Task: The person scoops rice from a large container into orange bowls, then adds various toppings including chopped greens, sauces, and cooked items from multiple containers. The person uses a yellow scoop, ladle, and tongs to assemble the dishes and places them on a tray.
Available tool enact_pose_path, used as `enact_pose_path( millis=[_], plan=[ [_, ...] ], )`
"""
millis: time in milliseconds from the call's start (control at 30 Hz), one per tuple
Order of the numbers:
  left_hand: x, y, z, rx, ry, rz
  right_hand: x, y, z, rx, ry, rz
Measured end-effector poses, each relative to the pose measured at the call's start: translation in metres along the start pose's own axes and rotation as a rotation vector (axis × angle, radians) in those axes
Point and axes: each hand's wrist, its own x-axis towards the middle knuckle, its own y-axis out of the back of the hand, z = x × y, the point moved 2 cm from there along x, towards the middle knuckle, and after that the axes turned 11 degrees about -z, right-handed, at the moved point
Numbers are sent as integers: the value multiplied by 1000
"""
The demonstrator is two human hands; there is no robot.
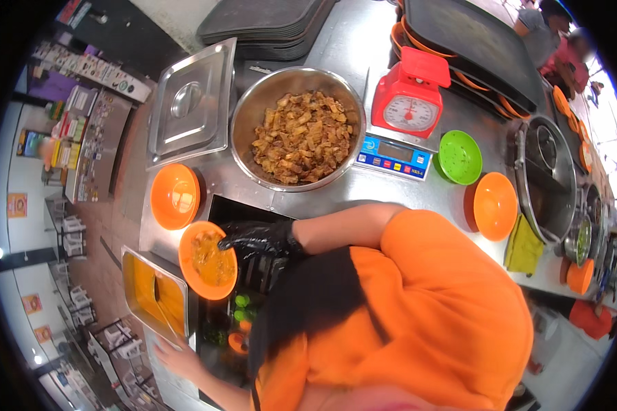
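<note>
My right hand (257,240), in a black glove, holds the near rim of an orange bowl (186,251), thumb over the inner edge. The bowl contains orange-brown sauce with small pieces. My bare left hand (179,358) is beside the lower edge of a steel pan (186,308), fingers apart and slightly blurred. Orange sauce (143,277) fills that pan, and a ladle (165,314) leans in it, its handle end close to my left hand. Farther up, a large steel bowl (240,146) holds browned chopped meat (306,136). Stacked orange bowls (174,195) stand between them.
A steel lid (187,103) and dark trays (262,25) lie beyond. Right of the meat are a red dial scale (411,97), a digital scale (395,156), a green bowl (459,157), an orange bowl (495,206), a yellow-green cloth (523,246) and a large pot (545,180).
</note>
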Motion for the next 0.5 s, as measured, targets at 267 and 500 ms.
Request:
enact_pose_path(
  millis=[267, 500],
  plan=[
    [257, 105, 264, -624, -662, 58, -41, 9, -14, 221, -100, 113],
    [329, 90, 433, -577, -608, -102, -73, 10, -40, 351, -127, 205]
  ],
)
